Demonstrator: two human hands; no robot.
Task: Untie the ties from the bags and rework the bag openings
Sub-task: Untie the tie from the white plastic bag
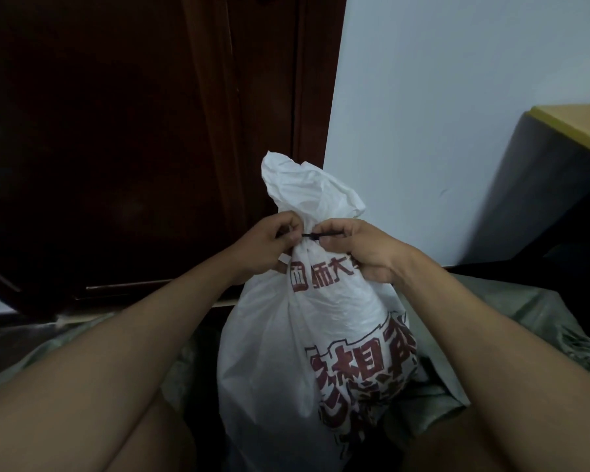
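We see a white plastic bag (280, 352) standing upright between the two bare forearms, printed with large dark red characters on its front and side. Its neck is gathered tight, and above the gather the loose top of the bag (297, 185) rises in a crumpled plume, leaning a little to the right. Around that neck sits a thin black tie (315, 236), running roughly level from left to right.

The left hand (266, 247) is curled at the left side of the neck, its thumb and forefinger pressed together on the left end of the tie; the other fingers are folded under against the plastic. The right hand (365, 250) comes in from the right, thumb and forefinger pinching the free tail of the tie just beside the knot, with the rest of the fingers bunched into the bag's shoulder (how firmly they grip the plastic we cannot tell). The two hands nearly touch across the neck.

Behind the bag stands a dark brown wooden door (133, 148), filling the left half of the view, and to its right a pale wall (457, 97). At the far right edge we see a table corner (573, 124) with a yellowish top and dark side. Below and around the bag lies a crumpled greyish sheet (532, 321)
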